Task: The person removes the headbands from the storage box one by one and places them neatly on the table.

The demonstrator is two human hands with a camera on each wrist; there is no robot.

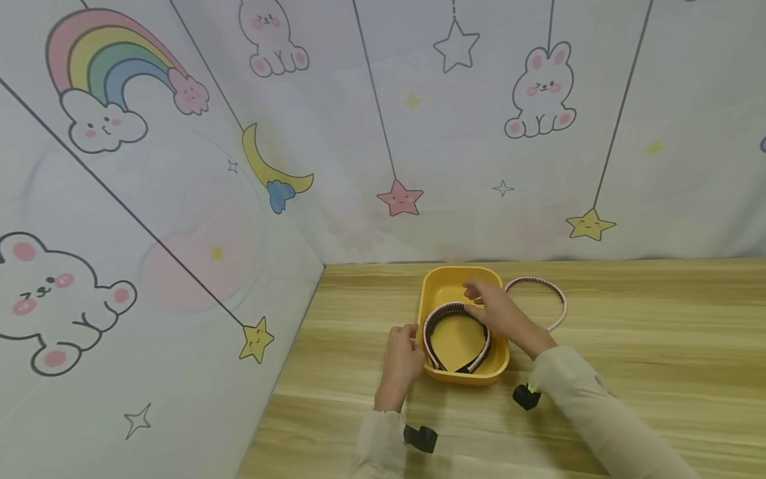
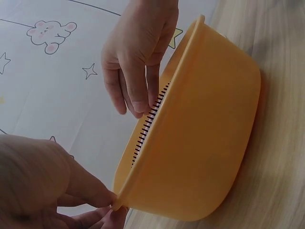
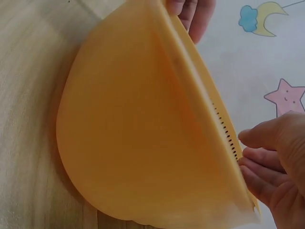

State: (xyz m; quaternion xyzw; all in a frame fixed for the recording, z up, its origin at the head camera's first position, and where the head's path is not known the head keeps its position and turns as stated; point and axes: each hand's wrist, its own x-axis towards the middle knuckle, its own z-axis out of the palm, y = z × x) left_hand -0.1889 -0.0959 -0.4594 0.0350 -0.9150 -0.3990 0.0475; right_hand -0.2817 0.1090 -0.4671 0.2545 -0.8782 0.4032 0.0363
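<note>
Clamped left hand (image 1: 399, 362) on bin (image 1: 463, 380); held right hand (image 1: 503, 311), fingers apart, at headbands (image 1: 443, 309), seemingly arranging; next probably needed outside hoop (image 1: 532, 279).

Cream-sleeved arms (image 1: 604, 412) reach forward; the bare left grip (image 1: 403, 356) pinches, thumb opposing fingers; the bare right grip (image 1: 499, 309) slants leftward, fingers parted from thumb.

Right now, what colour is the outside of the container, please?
The container is plain yellow-orange outside; this shows best in the left wrist view.
</note>
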